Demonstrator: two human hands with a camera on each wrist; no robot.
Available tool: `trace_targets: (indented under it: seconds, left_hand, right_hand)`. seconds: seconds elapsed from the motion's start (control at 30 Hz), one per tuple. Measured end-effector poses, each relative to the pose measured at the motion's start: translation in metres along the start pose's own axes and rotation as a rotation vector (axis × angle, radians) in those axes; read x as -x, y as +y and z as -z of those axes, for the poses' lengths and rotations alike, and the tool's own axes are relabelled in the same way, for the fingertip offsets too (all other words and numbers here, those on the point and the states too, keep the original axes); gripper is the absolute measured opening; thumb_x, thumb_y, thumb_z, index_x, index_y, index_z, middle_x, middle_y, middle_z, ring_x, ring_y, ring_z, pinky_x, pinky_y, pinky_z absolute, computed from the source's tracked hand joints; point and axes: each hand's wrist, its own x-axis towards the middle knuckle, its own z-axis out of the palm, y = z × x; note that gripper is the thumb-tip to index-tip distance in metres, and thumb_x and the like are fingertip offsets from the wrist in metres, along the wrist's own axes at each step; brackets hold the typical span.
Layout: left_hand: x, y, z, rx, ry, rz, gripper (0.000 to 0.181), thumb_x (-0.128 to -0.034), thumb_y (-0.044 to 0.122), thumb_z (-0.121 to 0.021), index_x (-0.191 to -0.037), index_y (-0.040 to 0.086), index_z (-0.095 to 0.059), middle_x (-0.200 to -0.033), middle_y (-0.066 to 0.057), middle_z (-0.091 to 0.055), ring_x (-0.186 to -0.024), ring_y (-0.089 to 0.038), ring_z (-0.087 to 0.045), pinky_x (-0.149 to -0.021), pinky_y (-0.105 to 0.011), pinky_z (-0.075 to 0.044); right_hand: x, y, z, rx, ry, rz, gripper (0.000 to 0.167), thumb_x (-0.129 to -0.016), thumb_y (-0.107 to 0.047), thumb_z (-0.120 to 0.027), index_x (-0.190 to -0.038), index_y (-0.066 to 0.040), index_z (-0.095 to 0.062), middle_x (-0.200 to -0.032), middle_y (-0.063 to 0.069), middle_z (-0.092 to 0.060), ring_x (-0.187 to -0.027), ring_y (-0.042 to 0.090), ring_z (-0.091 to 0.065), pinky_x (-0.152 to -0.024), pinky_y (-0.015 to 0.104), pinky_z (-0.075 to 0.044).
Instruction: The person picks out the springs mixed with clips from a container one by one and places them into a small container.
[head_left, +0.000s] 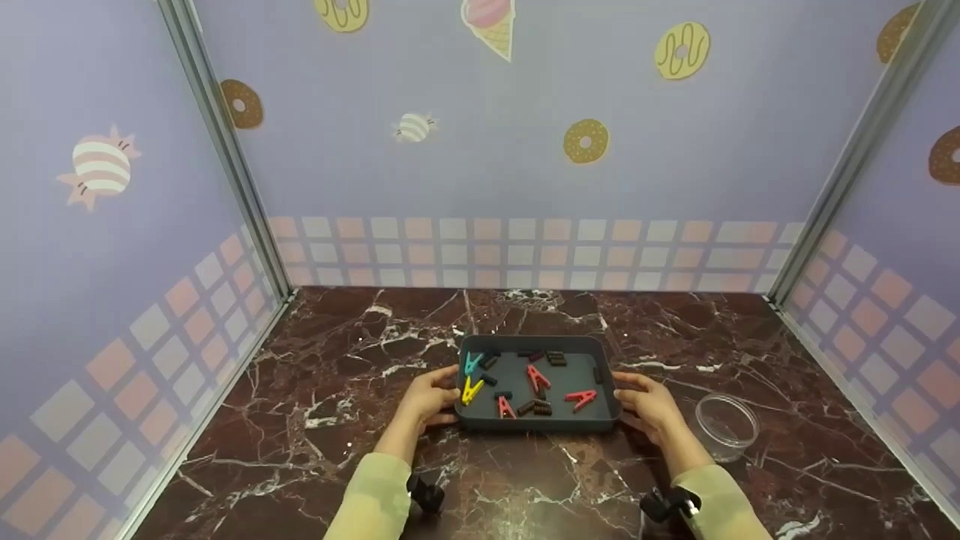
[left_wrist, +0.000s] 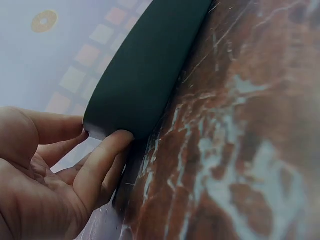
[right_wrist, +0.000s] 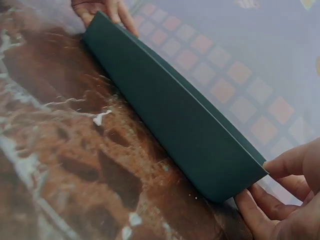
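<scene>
A dark grey-green rectangular tray [head_left: 536,425] is held between my two hands above the middle of the marble tabletop. My left hand [head_left: 430,399] grips its left end, fingertips on the wall and rim. At the opposite end my right hand [head_left: 646,403] holds it the same way; the right wrist view has fingers at the tray's [right_wrist: 165,110] rim and low edge. Inside lie several red clips [head_left: 538,379], a yellow clip [head_left: 471,391] and a light blue clip [head_left: 472,364]. Small dark ribbed cylinders [head_left: 556,358] are scattered among them. Whether the tray touches the tabletop, I cannot tell.
A clear round container [head_left: 727,421] stands on the dark red marble table [head_left: 360,330], right of my right hand. Patterned panels [head_left: 480,172] enclose the back and both sides, with metal posts [head_left: 232,157] at the corners.
</scene>
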Motion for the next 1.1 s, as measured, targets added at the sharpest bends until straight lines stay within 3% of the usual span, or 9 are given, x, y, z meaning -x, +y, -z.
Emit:
trace_targets:
  seconds: [0.23, 0.53, 1.1]
  left_hand:
    - [0.018, -0.005, 0.000, -0.013, -0.010, -0.018, 0.056, -0.1009, 0.001, -0.060, -0.155, 0.010, -0.048, -0.149, -0.025, -0.051, -0.119, -0.040, -0.067, -0.077, -0.044, -0.065]
    - [0.039, -0.013, -0.002, 0.022, -0.035, -0.036, 0.056, -0.0999, 0.001, -0.061, -0.154, 0.007, -0.048, -0.143, -0.028, -0.054, -0.104, -0.032, -0.071, -0.075, -0.045, -0.065]
    - [0.065, -0.023, -0.005, -0.004, -0.045, -0.061, 0.056, -0.0991, 0.001, -0.062, -0.153, 0.003, -0.047, -0.141, -0.029, -0.055, -0.107, -0.031, -0.070, -0.075, -0.049, -0.065]
  right_hand:
    - [0.016, 0.006, 0.005, -0.016, -0.006, 0.004, 0.051, -0.098, -0.002, -0.063, -0.147, 0.004, -0.049, -0.118, 0.011, -0.066, -0.094, 0.015, -0.069, -0.080, 0.030, -0.060]
    - [0.035, 0.012, 0.011, 0.004, -0.022, 0.016, 0.050, -0.098, -0.002, -0.061, -0.146, 0.004, -0.049, -0.131, 0.019, -0.059, -0.094, 0.016, -0.069, -0.079, 0.030, -0.060]
    - [0.062, 0.021, 0.015, 0.004, -0.040, -0.002, 0.050, -0.097, -0.002, -0.062, -0.145, 0.003, -0.048, -0.132, 0.019, -0.058, -0.095, 0.016, -0.068, -0.079, 0.033, -0.062]
